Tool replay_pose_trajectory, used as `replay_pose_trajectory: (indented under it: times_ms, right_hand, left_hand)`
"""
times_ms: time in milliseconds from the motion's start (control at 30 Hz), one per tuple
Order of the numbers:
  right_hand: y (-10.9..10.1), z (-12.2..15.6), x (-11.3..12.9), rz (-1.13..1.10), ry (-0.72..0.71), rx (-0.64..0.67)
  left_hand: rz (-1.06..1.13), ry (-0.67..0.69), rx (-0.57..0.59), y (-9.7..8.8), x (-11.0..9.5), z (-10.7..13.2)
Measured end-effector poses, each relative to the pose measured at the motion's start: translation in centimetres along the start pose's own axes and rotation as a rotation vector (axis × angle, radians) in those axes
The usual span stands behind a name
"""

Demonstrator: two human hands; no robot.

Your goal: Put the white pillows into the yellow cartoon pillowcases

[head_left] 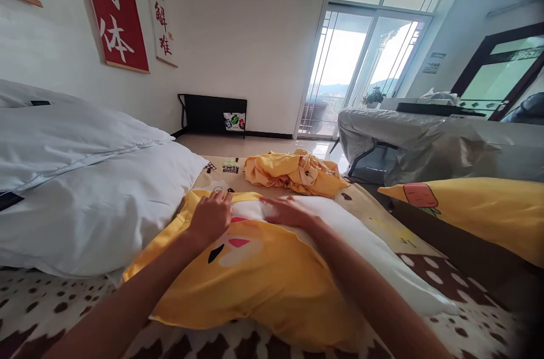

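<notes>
A yellow pillowcase [263,280] with a cartoon face lies on the bed and partly covers a white pillow [374,246] that sticks out on the right. My left hand [211,216] rests on the pillowcase's far edge, fingers curled down onto the fabric. My right hand [285,212] lies flat on the white pillow at the pillowcase's opening, fingers stretched to the left. Whether either hand pinches the cloth is hidden.
Two white pillows [85,200] are stacked at the left. A crumpled yellow cloth [295,172] lies further up the bed. Another yellow pillow [488,212] sits at the right. A covered table [425,144] and a glass door [361,70] stand beyond.
</notes>
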State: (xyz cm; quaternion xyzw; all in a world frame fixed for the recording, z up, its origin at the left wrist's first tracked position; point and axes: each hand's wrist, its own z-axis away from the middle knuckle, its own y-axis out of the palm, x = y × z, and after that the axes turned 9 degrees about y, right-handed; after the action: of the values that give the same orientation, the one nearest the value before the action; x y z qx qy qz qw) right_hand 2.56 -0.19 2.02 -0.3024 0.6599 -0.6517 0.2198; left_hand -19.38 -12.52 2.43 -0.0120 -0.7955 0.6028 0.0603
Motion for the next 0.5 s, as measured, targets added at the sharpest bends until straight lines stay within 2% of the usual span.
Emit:
replay_pose_trajectory:
  times_ms: [67, 133, 200, 367, 500]
  right_hand:
    - [1.8, 0.0, 0.8, 0.042, -0.066, 0.081]
    - [2.9, 0.6, 1.7, 0.086, -0.117, 0.063]
    - [3.1, 1.2, 2.8, 0.141, -0.121, 0.057]
    - [2.5, 0.1, 5.7, 0.236, -0.107, 0.020]
    - [4.3, -1.8, 6.1, 0.230, 0.082, -0.093]
  left_hand:
    - [0.014, 0.000, 0.044, 1.5, -0.3, -2.9]
    - [0.034, -0.006, 0.077, 2.9, -0.1, -4.8]
    - [0.041, 0.018, 0.064, 3.7, -0.1, -6.2]
    - [0.071, 0.131, 0.032, 3.0, -2.2, -8.7]
    - [0.104, 0.151, 0.039, 2.3, -5.0, -8.6]
